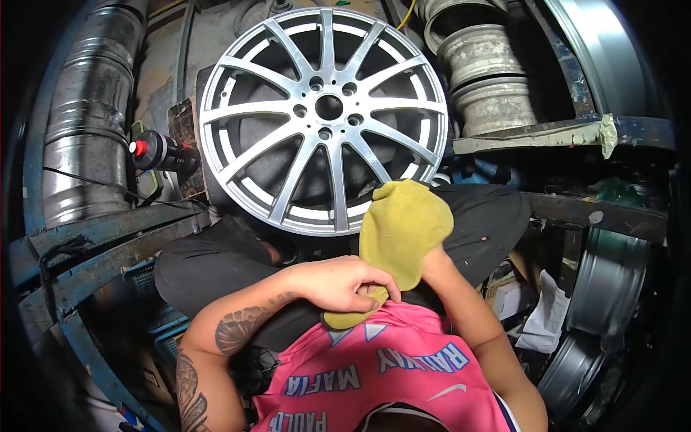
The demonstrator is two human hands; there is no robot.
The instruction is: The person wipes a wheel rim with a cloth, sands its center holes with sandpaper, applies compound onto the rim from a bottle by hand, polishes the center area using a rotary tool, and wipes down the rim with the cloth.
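Shiny silver rims (93, 162) are stacked along the left, a thin black cable (93, 179) crossing in front of them. Near them is a black bottle (173, 153) with a red-tipped cap (141, 148). Lower left, a blue metal frame (97, 351) runs beside a blue plastic basket (173, 340). At the top hangs a yellow cord (409, 13). Upper right, worn, pale rims (497, 104) are stacked beside a shelf; a pale scrap (607, 135) hangs over its edge. Below lie green plastic (619, 192), crumpled white paper (545, 315) and grey rims (608, 284).

Wheel (340, 126): smooth, glsy metal | yel. cloth (403, 230): matt | btl. (173, 153): plast.
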